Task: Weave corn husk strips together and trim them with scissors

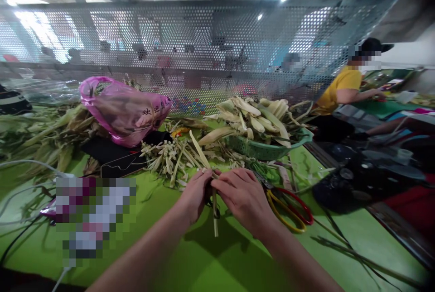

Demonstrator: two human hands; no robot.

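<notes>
here's a slim, fibrous husk strip, dry and pale, slanting through a closed, pinching grip: left hand and right hand both have it, over the worktop. beyond, curling husks heap a green basket; a crinkly pink bag bulges. smooth green surface, perforated metal screen behind, a yellow-shirted person at right.

Left hand and right hand pinch pale strip over green worktop; scissors, one yellow loop, one red, just beside right hand; basket beyond, heaped with husks; pink bag farther left; perforated screen behind; person in yellow at right.
</notes>
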